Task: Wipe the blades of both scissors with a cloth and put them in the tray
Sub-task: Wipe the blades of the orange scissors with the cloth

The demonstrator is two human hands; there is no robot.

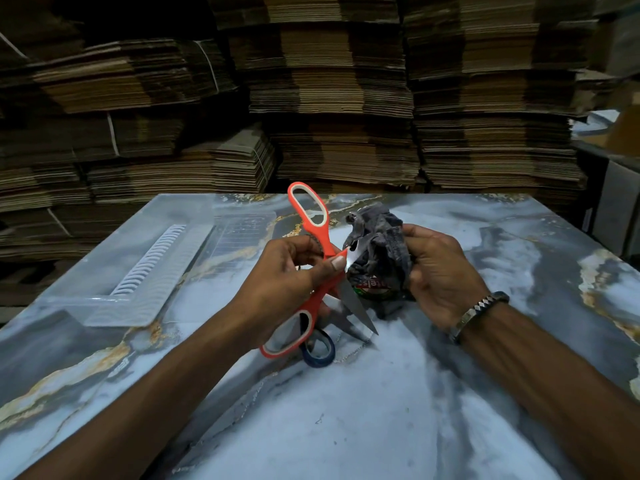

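While the left hand [291, 271] grips the opened orange scissors [313, 258] above the marble table [398, 410], the right hand [440, 271] closes its fingers round a crumpled grey cloth [377, 244] touching one blade, the clear tray [145, 271] lying empty to the left.

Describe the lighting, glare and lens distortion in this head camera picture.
Head view: dim overall, the cardboard stacks fading to near black at top left; a bright glare spot on the orange scissors blade by the left hand thumb; soft sheen on the marble table; wide-angle bending curves the table edges; the clear tray looks washed out.
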